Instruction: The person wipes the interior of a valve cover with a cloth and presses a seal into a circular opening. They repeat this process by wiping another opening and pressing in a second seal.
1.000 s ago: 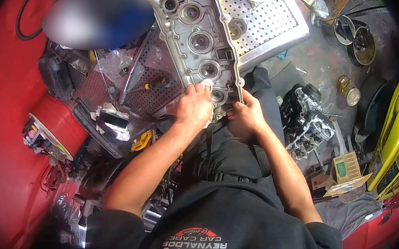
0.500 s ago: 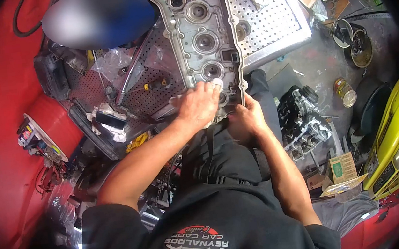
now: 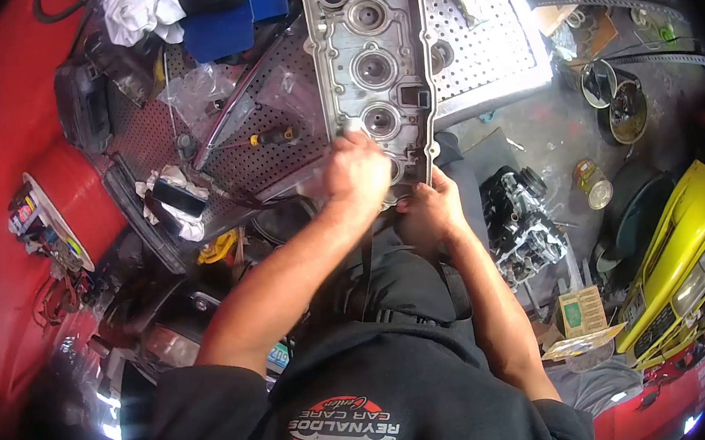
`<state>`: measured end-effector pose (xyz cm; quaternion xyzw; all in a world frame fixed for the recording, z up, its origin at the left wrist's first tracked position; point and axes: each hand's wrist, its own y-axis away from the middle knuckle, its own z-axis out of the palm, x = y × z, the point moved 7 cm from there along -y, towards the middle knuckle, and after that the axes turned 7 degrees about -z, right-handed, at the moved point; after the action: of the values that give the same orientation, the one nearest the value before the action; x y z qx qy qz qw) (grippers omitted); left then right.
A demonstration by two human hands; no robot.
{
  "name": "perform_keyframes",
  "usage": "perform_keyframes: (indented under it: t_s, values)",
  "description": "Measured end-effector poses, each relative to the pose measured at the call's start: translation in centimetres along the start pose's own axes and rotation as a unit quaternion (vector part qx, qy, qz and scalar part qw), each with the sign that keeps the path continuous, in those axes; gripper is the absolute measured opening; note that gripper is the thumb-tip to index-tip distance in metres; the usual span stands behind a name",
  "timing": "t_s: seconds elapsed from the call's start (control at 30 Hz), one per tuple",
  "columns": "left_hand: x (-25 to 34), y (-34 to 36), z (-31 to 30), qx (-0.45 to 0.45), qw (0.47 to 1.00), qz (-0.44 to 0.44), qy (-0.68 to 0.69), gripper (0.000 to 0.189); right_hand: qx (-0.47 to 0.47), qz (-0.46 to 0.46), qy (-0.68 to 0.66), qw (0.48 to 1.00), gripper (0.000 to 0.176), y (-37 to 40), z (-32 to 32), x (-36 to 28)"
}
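Observation:
A long metal engine cover (image 3: 337,75) with several round openings extends from the top of the view toward my waist. My left hand (image 3: 355,166) is closed over its lower left part, with a small white cloth (image 3: 353,125) showing at the fingertips. At the cover's lower right corner, my right hand (image 3: 432,205) grips the edge, thumb up along the rim. The near end of the cover is partly hidden by both hands.
Perforated metal panels (image 3: 486,60) lie under and beside the cover. A yellow-handled screwdriver (image 3: 273,135) and a phone (image 3: 178,197) on white cloth are at left. An engine block (image 3: 525,223) and a can (image 3: 594,183) stand on the floor at right.
My left hand has moved left on the cover with the cloth and is now more closed. My right hand keeps its hold. The whole view has shifted a little.

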<state>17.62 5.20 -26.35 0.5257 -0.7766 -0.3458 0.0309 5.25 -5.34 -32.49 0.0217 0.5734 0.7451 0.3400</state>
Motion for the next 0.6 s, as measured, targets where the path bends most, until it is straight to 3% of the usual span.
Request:
perform_keyframes:
  t_s: [0.03, 0.1, 0.13, 0.17, 0.23, 0.27, 0.3, 0.37, 0.4, 0.43, 0.47, 0.5, 0.53, 0.57, 0.6]
  values:
    - [1.3, 0.6, 0.8, -0.071, 0.997, 0.027, -0.019, 0.029, -0.003, -0.001, 0.002, 1.000, 0.052, -0.1, -0.1, 0.1]
    - [2.8, 1.8, 1.3, -0.209, 0.965, 0.006, 0.156, 0.033, -0.020, -0.038, 0.052, 0.998, 0.051, -0.6, -0.8, 0.5]
    - [2.4, 2.2, -0.7, -0.179, 0.931, 0.004, 0.318, 0.035, -0.028, -0.058, 0.079, 0.995, 0.051, -0.5, -0.5, -0.5]
    - [2.1, 2.8, -2.9, -0.153, 0.870, 0.017, 0.469, 0.036, -0.070, 0.002, 0.051, 0.996, 0.059, 0.3, -0.6, -0.7]
    - [0.5, 5.6, -3.3, 0.003, 0.736, -0.103, 0.669, 0.034, 0.002, -0.033, 0.222, 0.974, 0.071, 3.3, -1.7, -4.0]
    - [-1.2, 6.8, -5.2, 0.061, 0.682, -0.136, 0.716, 0.035, 0.004, -0.048, 0.175, 0.983, 0.075, 5.6, -1.0, -5.8]
    - [-0.8, 7.8, -4.3, 0.047, 0.566, -0.188, 0.802, 0.029, 0.005, -0.057, 0.131, 0.990, 0.078, 7.9, 0.0, -7.2]
    - [2.2, 9.1, -3.2, -0.024, 0.407, -0.180, 0.895, 0.025, -0.078, -0.145, 0.123, 0.979, 0.066, 10.3, 2.1, -8.7]
    - [2.0, 9.5, -5.7, -0.075, 0.496, -0.173, 0.848, 0.019, -0.051, -0.104, 0.061, 0.991, 0.060, 9.8, 1.2, -7.9]
    - [2.7, 9.6, -5.9, -0.052, 0.511, -0.161, 0.843, 0.021, -0.022, -0.064, -0.001, 0.998, 0.054, 9.3, 0.7, -7.7]
    - [1.8, 9.7, -7.0, 0.060, 0.588, -0.102, 0.801, 0.023, -0.014, -0.083, -0.009, 0.996, 0.044, 9.1, 0.6, -9.0]
    - [1.1, 10.0, -8.2, 0.169, 0.653, -0.045, 0.737, 0.026, 0.049, -0.108, 0.066, 0.991, 0.037, 9.3, 0.0, -10.8]
    - [-0.7, 10.7, -9.5, 0.230, 0.742, -0.045, 0.628, 0.037, 0.033, -0.123, 0.116, 0.985, 0.033, 8.9, -0.1, -12.1]
    - [-2.5, 11.6, -9.2, 0.267, 0.799, -0.086, 0.532, 0.044, 0.016, -0.136, 0.167, 0.976, 0.030, 7.9, -0.2, -13.5]
    - [-4.3, 11.7, -6.7, 0.271, 0.795, -0.167, 0.517, 0.047, -0.010, -0.244, 0.270, 0.931, 0.030, 6.0, -0.3, -15.3]
